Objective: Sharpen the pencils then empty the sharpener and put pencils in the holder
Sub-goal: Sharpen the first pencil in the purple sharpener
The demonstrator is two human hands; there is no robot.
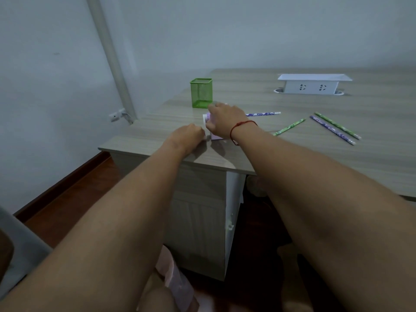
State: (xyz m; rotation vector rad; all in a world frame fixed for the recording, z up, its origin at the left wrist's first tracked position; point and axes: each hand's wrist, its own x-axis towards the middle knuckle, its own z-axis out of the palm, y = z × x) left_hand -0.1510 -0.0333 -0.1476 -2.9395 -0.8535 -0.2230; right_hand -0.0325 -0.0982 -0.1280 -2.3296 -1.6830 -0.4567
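Note:
A pale purple and white sharpener [213,136] stands near the desk's left front corner, mostly covered by my right hand [221,120], which grips it from above. My left hand [188,136] is closed against the sharpener's left side; what it pinches is hidden. A purple pencil [263,114] lies just right of my right hand. Further right lie a green pencil [289,127], a second purple pencil [333,130] and another green one [337,125]. The green mesh holder [201,93] stands upright behind the sharpener and looks empty.
The wooden desk [315,154] has its left edge close to my hands. A white socket box [311,84] sits at the back. Below the desk are a cabinet [198,212] and a pinkish bag [175,280] on the red-brown floor.

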